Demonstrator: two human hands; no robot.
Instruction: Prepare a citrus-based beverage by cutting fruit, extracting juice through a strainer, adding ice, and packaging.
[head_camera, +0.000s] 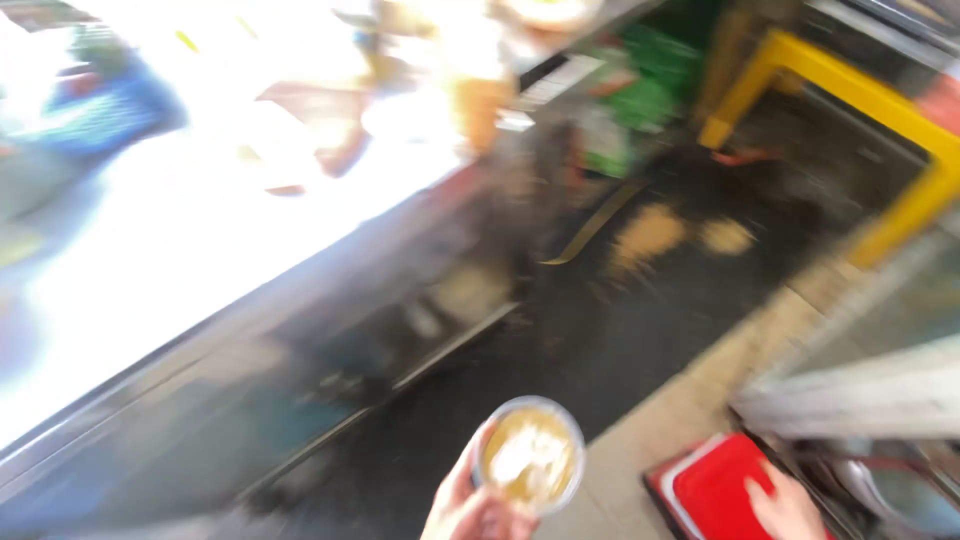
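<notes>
Low in the near middle of the blurred scene, the left hand (468, 508) grips a small round clear cup (531, 454) holding a pale tan, creamy filling. To the right, the right hand (788, 508) rests flat on a red lid (718, 484); its fingers look loosely spread.

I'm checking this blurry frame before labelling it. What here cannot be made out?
- Head view, left hand: the bottom edge cuts it off, so its grip on the small round clear cup of tan food is unclear.
- Right hand: blurred and cropped on the flat red plastic lid.
- Bright white counter: glare and motion blur wash out the items on it.
</notes>
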